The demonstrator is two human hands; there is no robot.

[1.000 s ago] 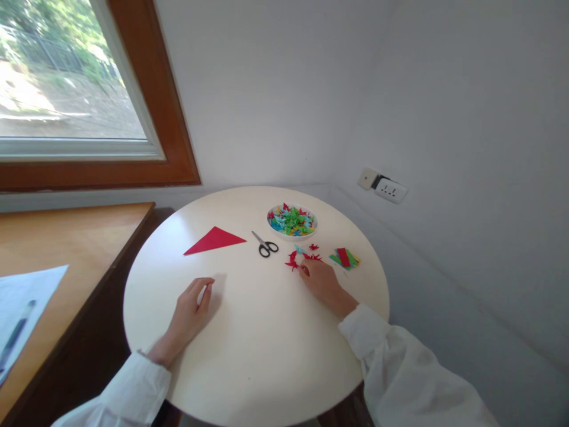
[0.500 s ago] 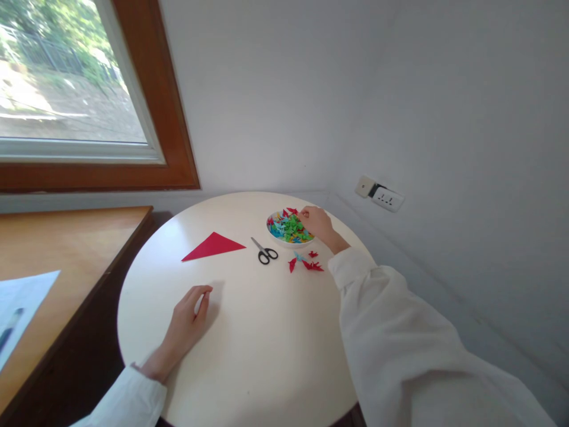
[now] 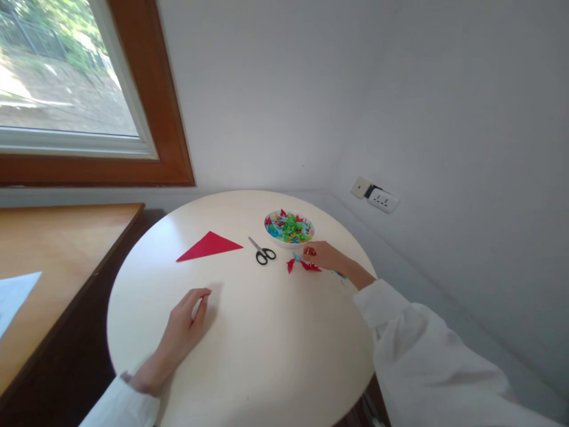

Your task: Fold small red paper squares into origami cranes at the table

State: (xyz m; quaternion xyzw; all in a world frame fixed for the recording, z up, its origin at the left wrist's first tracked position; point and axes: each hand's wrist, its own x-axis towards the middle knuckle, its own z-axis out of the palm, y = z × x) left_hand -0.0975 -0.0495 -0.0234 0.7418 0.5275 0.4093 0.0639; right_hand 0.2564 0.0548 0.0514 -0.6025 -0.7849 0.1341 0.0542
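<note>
My right hand reaches over the round cream table, its fingertips pinched on a small red folded paper figure just in front of the white bowl. The bowl is heaped with several tiny folded figures in green, blue, red and yellow. More red figures lie on the table under the hand. My left hand rests near the table's left side, fingers loosely curved, holding nothing.
Black-handled scissors lie left of the bowl and a red paper triangle lies further left. Coloured paper strips peek out behind my right wrist. A wooden desk with a white sheet adjoins on the left. A wall socket is at the right.
My right hand carried a red figure from the table to the bowl, then came back down to the red figures in front of it. My left hand stayed put.
</note>
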